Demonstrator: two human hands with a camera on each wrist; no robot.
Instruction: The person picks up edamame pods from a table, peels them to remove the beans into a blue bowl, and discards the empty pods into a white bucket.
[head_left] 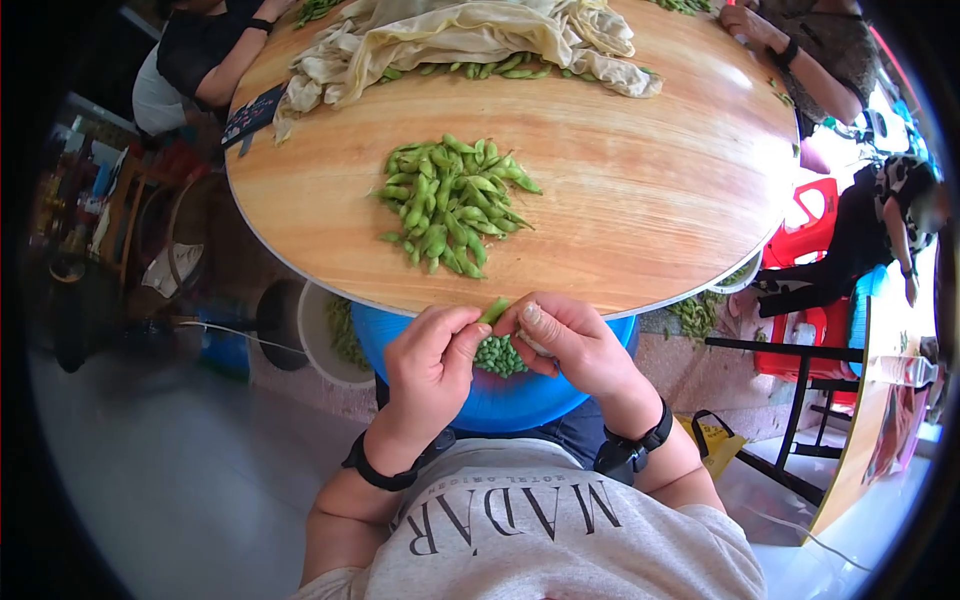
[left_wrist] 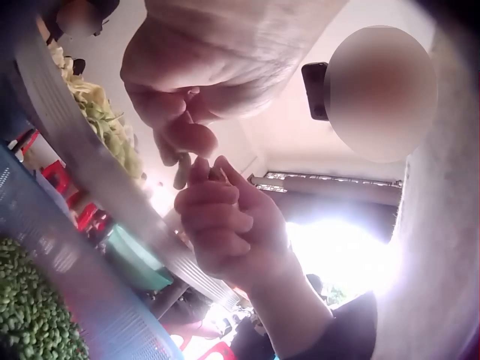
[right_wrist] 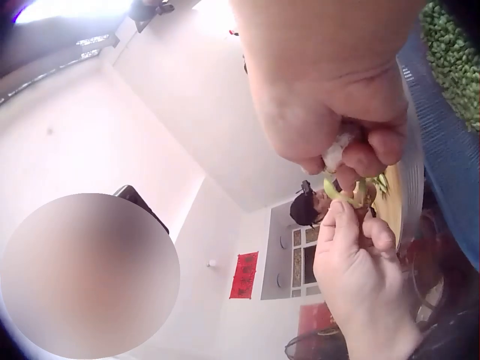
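Observation:
A green soybean pod is between my two hands, above the blue basket. My left hand pinches it between thumb and forefinger. From the other side, my right hand holds the pod's other end, its fingertips close to the left ones. In the right wrist view the pod bends between both sets of fingertips, and something white shows inside the curled right fingers. Shelled green beans lie in the basket under the hands. A heap of unshelled pods sits on the round table.
A bunched cream cloth covers more pods at the table's far side. A white bucket stands left of the basket. Other people's arms rest by the table at left and right. Red stools stand on the right.

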